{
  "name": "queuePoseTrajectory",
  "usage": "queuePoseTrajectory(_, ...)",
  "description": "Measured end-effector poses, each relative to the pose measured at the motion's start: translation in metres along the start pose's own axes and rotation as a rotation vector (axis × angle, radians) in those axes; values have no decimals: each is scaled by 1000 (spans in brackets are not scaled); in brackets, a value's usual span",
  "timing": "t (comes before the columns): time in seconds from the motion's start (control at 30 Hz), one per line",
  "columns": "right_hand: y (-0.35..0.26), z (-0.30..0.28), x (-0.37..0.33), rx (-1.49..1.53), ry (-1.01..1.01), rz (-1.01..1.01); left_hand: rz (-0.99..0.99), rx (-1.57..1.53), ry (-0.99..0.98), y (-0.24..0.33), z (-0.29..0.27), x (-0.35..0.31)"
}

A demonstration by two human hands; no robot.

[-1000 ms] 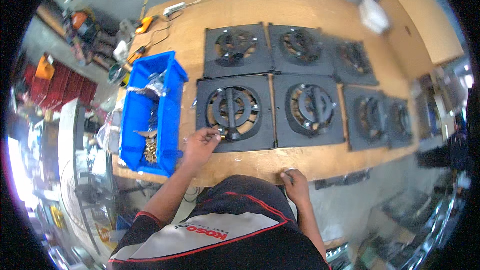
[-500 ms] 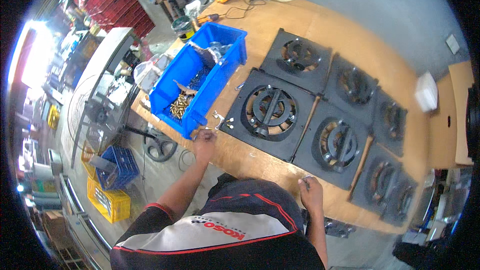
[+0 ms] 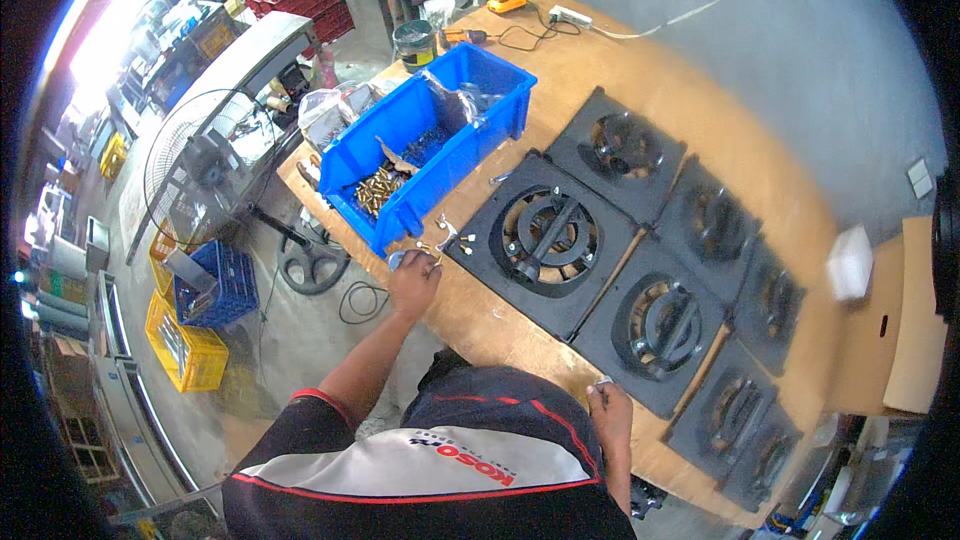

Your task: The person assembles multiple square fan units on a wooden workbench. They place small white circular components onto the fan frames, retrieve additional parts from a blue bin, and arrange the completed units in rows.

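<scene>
My left hand (image 3: 413,285) is at the near table edge, just below the front corner of a long blue bin (image 3: 405,225). Its fingers are closed, and a small pale bluish piece (image 3: 396,259) shows at the fingertips, too small to name. Brass-coloured fittings (image 3: 378,190) and dark small parts (image 3: 428,147) fill the bin's sections. Beside the hand lie a few small metal fittings (image 3: 443,233) with pale ends. My right hand (image 3: 610,415) is closed at the table's front edge, a tiny greyish piece at its thumb. A black gas stove unit (image 3: 545,237) with a round burner lies between and beyond the hands.
Several more black stove units (image 3: 668,333) cover the table (image 3: 510,340) to the right. At the back are a power strip (image 3: 570,17), a cable and a tub (image 3: 414,43). A standing fan (image 3: 208,162) and crates (image 3: 213,283) occupy the floor at left; a carton (image 3: 910,320) stands far right.
The whole view has shifted, moving the bin and stoves within it. A pale bluish piece now shows at my left fingertips. My right hand stays closed by the table edge.
</scene>
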State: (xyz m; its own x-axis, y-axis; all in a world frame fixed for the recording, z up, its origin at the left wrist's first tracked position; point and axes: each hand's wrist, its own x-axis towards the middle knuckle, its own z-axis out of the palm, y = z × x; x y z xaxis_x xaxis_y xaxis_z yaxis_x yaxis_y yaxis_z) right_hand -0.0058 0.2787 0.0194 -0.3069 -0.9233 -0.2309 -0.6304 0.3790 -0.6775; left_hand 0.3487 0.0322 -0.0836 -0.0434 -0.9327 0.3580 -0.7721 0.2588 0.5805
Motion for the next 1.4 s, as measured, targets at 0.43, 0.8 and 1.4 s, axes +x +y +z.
queuePoseTrajectory(0.43, 9, 11, -2, 90, 16, 35, -18, 239, -243, 12, -18, 14)
queuePoseTrajectory(0.8, 11, 4, -6, 68, 48, 54, 75, 181, -249, 12, -19, 25)
queuePoseTrajectory(1.4, -4, 28, 13, 120, 77, 23, -3, 453, -360, -72, -127, 171)
